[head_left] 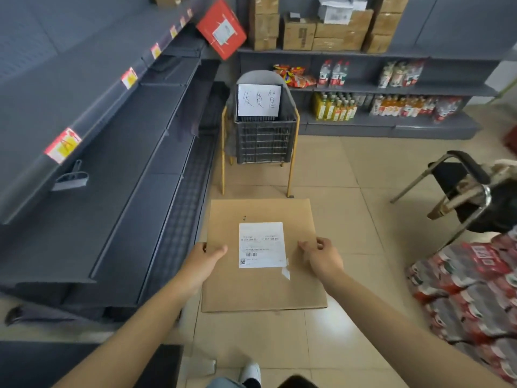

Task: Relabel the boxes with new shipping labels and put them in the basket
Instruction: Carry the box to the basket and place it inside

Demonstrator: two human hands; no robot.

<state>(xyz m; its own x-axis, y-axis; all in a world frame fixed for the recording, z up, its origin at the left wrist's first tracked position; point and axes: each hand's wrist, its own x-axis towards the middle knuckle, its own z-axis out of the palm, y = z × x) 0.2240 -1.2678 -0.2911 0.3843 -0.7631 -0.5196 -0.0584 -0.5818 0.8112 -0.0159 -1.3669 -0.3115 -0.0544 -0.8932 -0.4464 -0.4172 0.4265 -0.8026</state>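
The person holds a flat cardboard box (263, 256) in front of the body, above the tiled floor (349, 175), with the white shipping label (262, 245) facing up near the middle of its top. The left hand (205, 260) grips the left edge, thumb lying on the top face and the fingers hidden under the box. The right hand (321, 257) grips the right edge in the same way, its fingers curled around the side. The label looks already stuck down, though a small torn white piece shows at its lower right corner, so I judge the step in hand is carrying the box to the basket (264, 141). This dark basket sits on a yellow-framed chair (292, 169) straight ahead, with a handwritten paper sign (258, 99) standing at its back. To do it well, the box should stay level and both grips should stay firm. It looks wider than the mouth of the basket, so it probably needs to be tilted on edge to go in; I cannot be sure from this view. The way forward is open floor. The grey shelves (117, 152) run close along the left side, and a black chair (458, 186) and wrapped packs of bottles (470, 289) stand to the right, well apart from the path.
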